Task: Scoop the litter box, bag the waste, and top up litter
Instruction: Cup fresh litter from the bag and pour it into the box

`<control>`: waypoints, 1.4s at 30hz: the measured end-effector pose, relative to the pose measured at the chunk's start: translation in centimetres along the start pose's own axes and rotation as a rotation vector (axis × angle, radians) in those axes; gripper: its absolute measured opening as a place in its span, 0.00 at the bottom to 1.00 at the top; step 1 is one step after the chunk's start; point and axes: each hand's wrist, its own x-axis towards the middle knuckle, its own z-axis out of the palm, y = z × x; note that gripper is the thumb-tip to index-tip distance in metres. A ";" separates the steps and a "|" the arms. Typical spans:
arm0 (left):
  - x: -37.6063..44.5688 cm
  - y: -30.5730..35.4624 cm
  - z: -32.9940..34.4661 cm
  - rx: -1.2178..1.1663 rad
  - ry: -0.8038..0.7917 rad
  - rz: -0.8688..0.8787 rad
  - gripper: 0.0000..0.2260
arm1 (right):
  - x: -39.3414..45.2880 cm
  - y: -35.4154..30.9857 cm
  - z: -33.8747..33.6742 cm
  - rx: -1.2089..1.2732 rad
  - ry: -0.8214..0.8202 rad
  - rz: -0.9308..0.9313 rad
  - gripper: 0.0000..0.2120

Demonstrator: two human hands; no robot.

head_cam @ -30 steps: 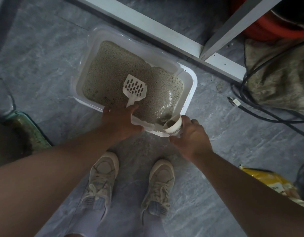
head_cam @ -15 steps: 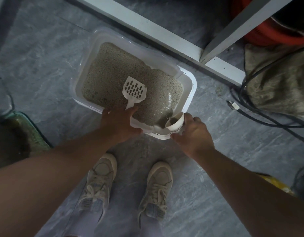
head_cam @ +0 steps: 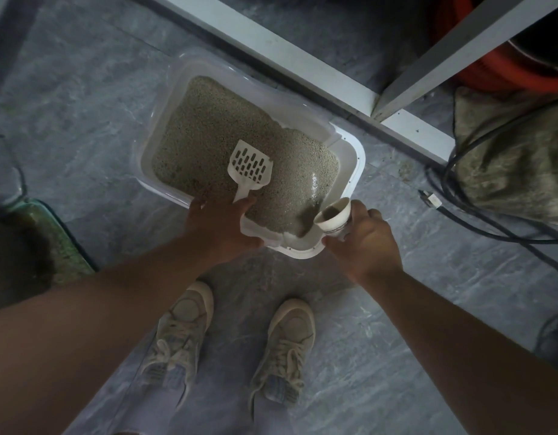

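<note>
The litter box point(head_cam: 350, 158) is set on the grey floor point(head_cam: 83, 105) just ahead of both hands, w/ its near rim under the left hand point(head_cam: 222, 227); that hand is curled over the rim and wrapped round the handle of the slotted scoop point(head_cam: 249, 167) — prob. to steady the box and keep the scoop ready at once. The scoop head is laid flat on the litter point(head_cam: 208, 130), beyond the left fingers, holes up; nothing can be seen in it.

A small paper cup point(head_cam: 334, 216) is gripped by the right hand point(head_cam: 364, 243), fingers curled round its base, and is tipped w/ its mouth toward the box's near corner, just left of that hand; darker granules are seen in the cup's mouth and in a small heap in the box below it, so the top-up step is judged to be in hand — the tilt lets the grains slide into the thin corner, where bare plastic is showing. Whether scooped waste has been bagged cannot be told; no bag is in view.

Cables point(head_cam: 460, 196) are trailed on the floor right of the right hand, well apart from the box; white shoes point(head_cam: 233, 340) are planted below both hands.
</note>
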 end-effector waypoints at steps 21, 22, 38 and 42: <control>0.1 -0.3 0.5 0.008 0.019 0.013 0.42 | 2.2 -0.9 -0.9 -0.084 -0.021 -0.013 0.31; 0.2 -0.4 0.5 0.010 0.017 0.013 0.42 | 2.3 -0.8 -1.0 -0.085 -0.029 -0.014 0.31; 0.1 -0.3 0.5 -0.001 0.048 0.024 0.40 | 3.5 -0.8 -1.7 -0.033 0.042 -0.001 0.33; 0.0 -0.3 0.6 -0.001 0.055 0.032 0.40 | 3.5 -0.9 -1.7 -0.029 0.052 -0.002 0.33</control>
